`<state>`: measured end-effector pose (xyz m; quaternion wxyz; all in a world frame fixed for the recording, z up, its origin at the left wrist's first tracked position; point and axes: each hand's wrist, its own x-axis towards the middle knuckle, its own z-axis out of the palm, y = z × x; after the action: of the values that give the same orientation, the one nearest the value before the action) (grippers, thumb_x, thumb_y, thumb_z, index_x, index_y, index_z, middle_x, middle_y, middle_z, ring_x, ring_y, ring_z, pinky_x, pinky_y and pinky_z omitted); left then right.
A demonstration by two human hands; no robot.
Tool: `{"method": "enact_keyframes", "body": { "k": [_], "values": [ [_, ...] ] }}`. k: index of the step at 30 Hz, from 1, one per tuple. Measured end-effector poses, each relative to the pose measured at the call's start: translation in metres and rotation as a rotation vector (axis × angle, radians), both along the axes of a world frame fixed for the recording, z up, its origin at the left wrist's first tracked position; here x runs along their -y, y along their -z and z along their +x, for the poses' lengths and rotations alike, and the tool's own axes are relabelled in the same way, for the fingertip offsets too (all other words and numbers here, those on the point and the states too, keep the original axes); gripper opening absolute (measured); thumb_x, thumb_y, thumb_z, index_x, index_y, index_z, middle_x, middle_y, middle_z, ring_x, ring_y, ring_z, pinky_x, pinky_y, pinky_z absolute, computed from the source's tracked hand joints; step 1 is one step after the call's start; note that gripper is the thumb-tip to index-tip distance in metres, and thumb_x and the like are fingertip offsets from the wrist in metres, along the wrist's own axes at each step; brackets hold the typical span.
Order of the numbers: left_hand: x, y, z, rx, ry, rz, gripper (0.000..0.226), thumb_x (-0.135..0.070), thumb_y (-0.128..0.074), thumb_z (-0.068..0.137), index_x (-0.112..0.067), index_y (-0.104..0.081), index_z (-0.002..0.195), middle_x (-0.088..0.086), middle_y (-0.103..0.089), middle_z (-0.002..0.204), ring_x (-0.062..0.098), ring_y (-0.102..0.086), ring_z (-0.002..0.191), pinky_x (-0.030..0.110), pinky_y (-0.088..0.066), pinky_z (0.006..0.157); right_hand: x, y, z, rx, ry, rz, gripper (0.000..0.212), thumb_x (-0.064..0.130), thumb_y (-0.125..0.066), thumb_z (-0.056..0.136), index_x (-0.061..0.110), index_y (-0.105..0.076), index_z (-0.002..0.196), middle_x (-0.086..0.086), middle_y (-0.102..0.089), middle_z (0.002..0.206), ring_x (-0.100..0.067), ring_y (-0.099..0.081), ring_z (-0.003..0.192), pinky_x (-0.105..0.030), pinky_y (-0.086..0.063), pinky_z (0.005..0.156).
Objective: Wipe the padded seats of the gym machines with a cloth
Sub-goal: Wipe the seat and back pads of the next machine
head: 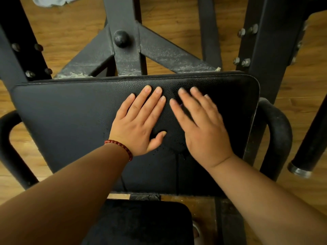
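A wide black padded seat (62,117) of a gym machine fills the middle of the view. My left hand (139,121) lies flat on it with straight fingers, a red bead bracelet on the wrist. My right hand (200,124) lies flat beside it, fingers straight, slightly blurred. Neither hand holds anything. A pale grey cloth (51,1) lies on the wooden floor at the top left edge, far from both hands. A second black pad (141,223) sits lower, below my arms.
The dusty black steel frame (125,55) with bolts and a round knob (121,38) rises behind the seat. Curved black handles (279,129) flank the seat on both sides. A black tube with a metal end (300,169) stands at the right. Wooden floor (62,23) lies all around.
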<state>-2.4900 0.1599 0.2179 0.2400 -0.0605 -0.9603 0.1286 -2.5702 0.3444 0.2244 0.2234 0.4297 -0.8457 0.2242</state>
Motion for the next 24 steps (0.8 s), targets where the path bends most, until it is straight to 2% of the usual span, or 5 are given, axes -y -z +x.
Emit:
{"method": "enact_keyframes", "body": {
  "k": [3, 8, 14, 20, 24],
  "values": [
    [0.0, 0.0, 0.0, -0.004, 0.004, -0.003, 0.079, -0.052, -0.047, 0.087, -0.006, -0.031, 0.149, 0.011, -0.028, 0.154, 0.032, -0.024, 0.144, 0.044, -0.016, 0.118, -0.01, -0.003, -0.012, -0.052, -0.038, 0.046, 0.042, 0.007, -0.03, 0.103, 0.012, -0.051, 0.139, -0.015, -0.046, 0.145, -0.033, -0.037, 0.137, -0.044, -0.027, 0.115],
    [-0.001, 0.0, 0.0, 0.0, -0.004, 0.006, 0.078, -0.051, -0.046, 0.087, -0.006, -0.031, 0.149, 0.01, -0.026, 0.154, 0.031, -0.023, 0.144, 0.043, -0.014, 0.119, -0.005, -0.02, -0.03, 0.038, 0.293, -0.173, 0.043, -0.003, -0.039, 0.097, 0.006, -0.051, 0.138, -0.022, -0.044, 0.144, -0.042, -0.033, 0.137, -0.046, -0.024, 0.116],
    [0.0, 0.0, -0.001, -0.001, 0.006, 0.011, 0.077, -0.051, -0.046, 0.088, -0.006, -0.032, 0.148, 0.01, -0.025, 0.155, 0.031, -0.023, 0.145, 0.043, -0.015, 0.118, 0.001, 0.002, 0.001, -0.019, -0.074, 0.062, 0.04, 0.008, -0.033, 0.104, 0.012, -0.048, 0.141, -0.014, -0.043, 0.148, -0.032, -0.034, 0.139, -0.042, -0.022, 0.118],
    [0.001, 0.001, 0.0, -0.003, 0.0, 0.007, 0.08, -0.052, -0.044, 0.089, -0.007, -0.024, 0.152, 0.009, -0.023, 0.156, 0.03, -0.02, 0.146, 0.043, -0.013, 0.12, 0.031, -0.029, -0.029, -0.048, -0.015, -0.019, 0.043, 0.009, -0.026, 0.104, 0.012, -0.049, 0.141, -0.014, -0.044, 0.147, -0.033, -0.035, 0.139, -0.041, -0.026, 0.115],
    [0.001, 0.001, 0.0, -0.001, 0.002, 0.004, 0.079, -0.052, -0.044, 0.089, -0.007, -0.025, 0.151, 0.009, -0.024, 0.156, 0.029, -0.02, 0.146, 0.042, -0.013, 0.12, 0.007, -0.013, -0.017, -0.07, -0.081, 0.088, 0.04, 0.007, -0.035, 0.104, 0.012, -0.047, 0.142, -0.014, -0.042, 0.148, -0.032, -0.035, 0.14, -0.042, -0.023, 0.118]
  ]
}}
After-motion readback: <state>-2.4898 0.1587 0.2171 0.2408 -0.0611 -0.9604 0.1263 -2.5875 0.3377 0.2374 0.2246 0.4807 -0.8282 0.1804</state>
